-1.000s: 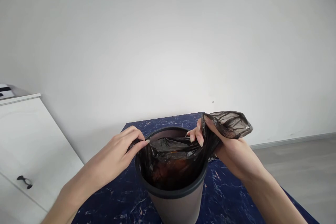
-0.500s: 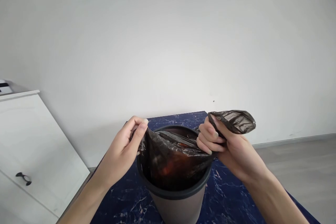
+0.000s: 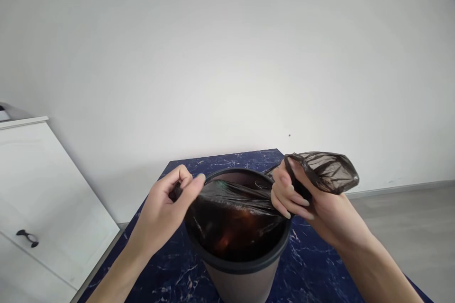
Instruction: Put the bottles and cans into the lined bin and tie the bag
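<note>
A grey trash can with a dark rim stands upright in front of me. Inside it sits a thin black trash bag, its upper edge stretched across the opening; something orange shows through the plastic. My left hand is closed at the left of the rim, pinching the bag's edge between thumb and curled fingers. Over the right side of the rim, my right hand is wrapped round the other side of the bag. A see-through flap of the bag puffs out beyond its thumb to the right.
The can rests on a dark blue marbled tabletop, whose far edge meets a white wall. A white cabinet with a black handle stands at the left. Grey floor shows at the right.
The bag's edge is pulled tauter and flatter between my hands. My right hand has shifted slightly right, and the loose flap beyond it has swung right and down.
</note>
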### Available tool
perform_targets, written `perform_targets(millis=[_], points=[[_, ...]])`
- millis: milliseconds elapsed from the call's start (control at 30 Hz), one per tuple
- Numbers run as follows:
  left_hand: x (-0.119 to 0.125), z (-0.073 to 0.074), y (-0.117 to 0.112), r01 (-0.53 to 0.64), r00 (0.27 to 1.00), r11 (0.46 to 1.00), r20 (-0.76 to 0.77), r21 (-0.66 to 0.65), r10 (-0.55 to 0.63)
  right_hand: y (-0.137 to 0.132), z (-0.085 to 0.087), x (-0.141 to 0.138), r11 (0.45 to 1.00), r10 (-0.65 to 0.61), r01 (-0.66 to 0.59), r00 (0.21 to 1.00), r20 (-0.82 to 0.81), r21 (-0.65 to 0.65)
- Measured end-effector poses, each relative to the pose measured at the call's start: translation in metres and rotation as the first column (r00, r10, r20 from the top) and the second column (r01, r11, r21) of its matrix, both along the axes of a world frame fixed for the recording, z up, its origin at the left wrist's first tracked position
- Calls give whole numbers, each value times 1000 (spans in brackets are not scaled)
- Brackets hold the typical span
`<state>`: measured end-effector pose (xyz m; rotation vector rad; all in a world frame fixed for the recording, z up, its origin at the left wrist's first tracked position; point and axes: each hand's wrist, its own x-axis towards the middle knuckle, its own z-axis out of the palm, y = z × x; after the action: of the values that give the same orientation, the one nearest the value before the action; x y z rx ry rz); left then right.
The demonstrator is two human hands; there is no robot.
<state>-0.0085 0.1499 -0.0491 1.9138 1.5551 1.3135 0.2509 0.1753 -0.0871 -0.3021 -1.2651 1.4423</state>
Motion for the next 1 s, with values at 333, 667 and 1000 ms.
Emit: perform_targets(millis=[333, 667, 1000], points=[[2, 0, 6, -24, 997, 999, -69, 46, 27, 0, -3, 1, 1000, -1, 1, 1000, 15, 25], [29, 9, 10, 94, 994, 994, 47, 63, -98, -2, 0, -4, 996, -40, 43, 998, 43, -78], [61, 32, 11, 194, 980, 969, 9, 151, -198, -9, 1, -3, 961, -273, 244, 912, 304, 132]])
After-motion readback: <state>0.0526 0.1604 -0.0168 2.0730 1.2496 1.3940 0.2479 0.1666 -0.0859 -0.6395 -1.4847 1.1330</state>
